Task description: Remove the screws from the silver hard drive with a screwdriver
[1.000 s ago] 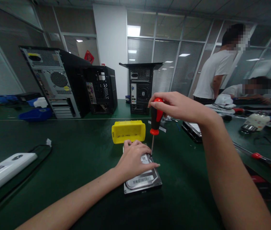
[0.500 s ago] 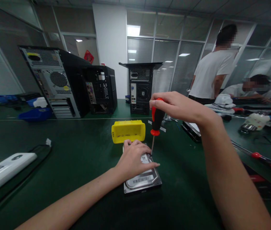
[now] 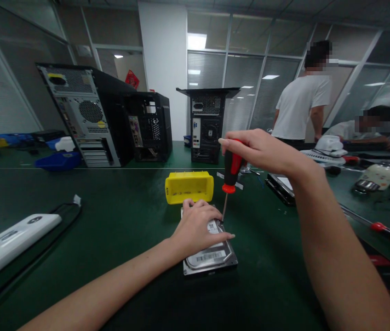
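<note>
A silver hard drive (image 3: 210,260) lies flat on the green table, label side up. My left hand (image 3: 200,228) grips it from above, fingers over its far part and thumb across to the right side, hiding much of the label. In my right hand (image 3: 246,146) is a red and black screwdriver (image 3: 230,171), its handle wrapped by my fingers from the top. The shaft points down, slightly tilted, and its tip meets the drive's right edge near the far corner. A screw under the tip cannot be made out. Just beyond the drive stands a yellow bin (image 3: 189,187) with small dark bits inside.
Computer cases (image 3: 207,126) stand along the back, with a blue bin (image 3: 58,161) at left. A white power strip (image 3: 25,234) and its cable lie front left. On the right are another drive (image 3: 281,187) and a long red-handled tool (image 3: 377,226). People are beyond.
The screwdriver handle has turned in my right hand, its red stripe moving from the left side to the right. My left hand stays on the hard drive. The view has shifted slightly.
</note>
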A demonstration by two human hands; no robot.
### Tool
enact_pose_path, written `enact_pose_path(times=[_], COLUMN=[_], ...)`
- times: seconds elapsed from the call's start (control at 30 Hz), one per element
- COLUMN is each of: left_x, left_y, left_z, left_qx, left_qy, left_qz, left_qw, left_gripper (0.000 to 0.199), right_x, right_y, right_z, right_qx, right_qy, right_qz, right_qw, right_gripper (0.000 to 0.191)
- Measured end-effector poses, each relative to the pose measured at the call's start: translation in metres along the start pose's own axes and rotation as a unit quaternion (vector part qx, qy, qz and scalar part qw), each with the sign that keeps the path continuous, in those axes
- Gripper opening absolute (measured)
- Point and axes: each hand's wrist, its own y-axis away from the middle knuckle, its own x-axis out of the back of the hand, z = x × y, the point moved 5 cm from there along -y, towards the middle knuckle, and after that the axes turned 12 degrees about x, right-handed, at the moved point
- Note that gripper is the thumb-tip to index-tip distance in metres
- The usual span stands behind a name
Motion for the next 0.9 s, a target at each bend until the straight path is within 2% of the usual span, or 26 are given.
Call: enact_pose_path(times=[0.17, 0.37, 0.63, 0.8, 0.9], left_x=[-0.0001, -0.0014, -0.0008, -0.0009, -0.0005], left_y=[-0.0005, -0.0001, 0.0000, 0.0005, 0.0004], left_z=[-0.0009, -0.0018, -0.0011, -0.0007, -0.0003], left_qx=[-0.001, -0.002, 0.000, -0.005, -0.005], left_qy=[0.004, -0.003, -0.003, 0.001, -0.001], left_qz=[0.001, 0.005, 0.001, 0.006, 0.007], left_qw=[1.000, 1.000, 1.000, 1.000, 1.000], left_gripper=[0.042, 0.042, 0.047, 0.043, 0.043], right_x=[0.0011, 0.0012, -0.0036, -0.0023, -0.0029], right_y=[0.0004, -0.0012, -0.0014, -0.0022, -0.0017], right_z=[-0.0049, -0.0072, -0.0085, -0.0092, -0.0082], right_qx=[0.006, -0.015, 0.020, 0.039, 0.029], right_qy=[0.013, 0.033, -0.126, -0.108, -0.122], right_qz=[-0.010, -0.003, -0.020, 0.000, -0.010], right_qw=[1.000, 0.999, 0.992, 0.993, 0.992], right_gripper=[0.035, 0.045, 0.038, 0.035, 0.033])
